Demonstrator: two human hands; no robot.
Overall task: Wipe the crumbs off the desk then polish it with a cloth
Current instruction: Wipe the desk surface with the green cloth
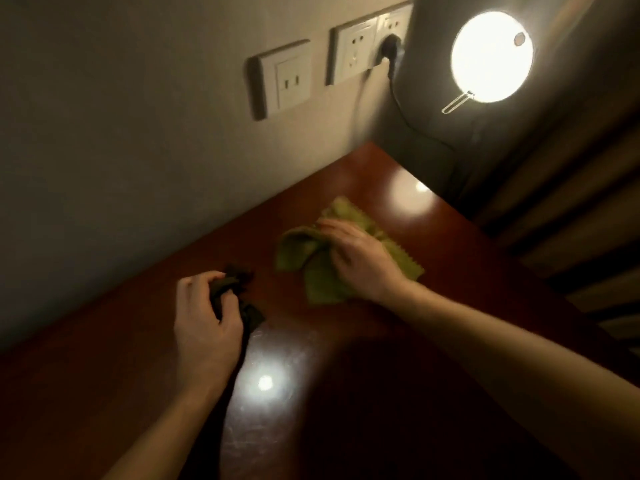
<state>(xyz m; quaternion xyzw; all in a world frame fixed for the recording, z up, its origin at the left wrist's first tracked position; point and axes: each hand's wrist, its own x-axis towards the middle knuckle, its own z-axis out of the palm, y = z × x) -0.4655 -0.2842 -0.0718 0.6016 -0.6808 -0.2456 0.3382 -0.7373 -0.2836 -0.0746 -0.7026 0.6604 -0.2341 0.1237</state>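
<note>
The dark red-brown desk [346, 393] fills the lower half of the head view and shines under the lamp. A crumpled green cloth [301, 247] lies on it near the far end, and my right hand [360, 258] lies flat on top of it, fingers spread and bent, pressing it to the wood. Closer to me and to the left, my left hand [204, 323] is closed around a bunched dark cloth [239, 275], whose ends stick out past my fingers and touch the desk. No crumbs can be made out in the dim light.
A wall runs along the desk's left side with two socket plates [284, 79], one with a black plug and cable [391, 50]. A round lit lamp [491, 57] hangs at the far right corner. Striped curtains [571, 220] border the desk's right edge.
</note>
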